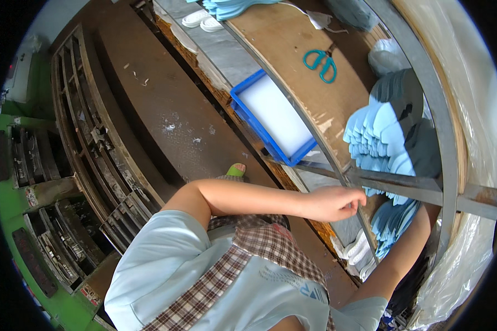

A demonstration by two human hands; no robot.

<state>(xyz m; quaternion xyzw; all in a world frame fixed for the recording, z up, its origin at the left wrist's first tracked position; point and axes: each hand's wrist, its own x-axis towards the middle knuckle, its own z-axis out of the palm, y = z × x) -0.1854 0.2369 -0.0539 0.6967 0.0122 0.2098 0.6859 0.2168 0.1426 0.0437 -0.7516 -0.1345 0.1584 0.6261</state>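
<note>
My left hand (337, 203) is at the metal front rail of a shelf rack, its fingers curled; anything inside them is hidden. My right forearm (406, 254) reaches up into the rack, and its hand disappears behind a metal crossbar (397, 183). Close to that arm, a stack of thin blue insole-shaped pieces (392, 223) lies on the shelf below the crossbar. Above the crossbar, more light blue pieces (378, 132) are fanned out in stacks, beside dark grey ones (406, 94).
Teal-handled scissors (321, 65) lie on the brown shelf board (281, 38). A blue-rimmed tray (259, 121) with a white inside stands left of the rack. White soles (359, 254) sit low down. Slatted metal racks (88, 116) and a green machine (8, 204) line the left.
</note>
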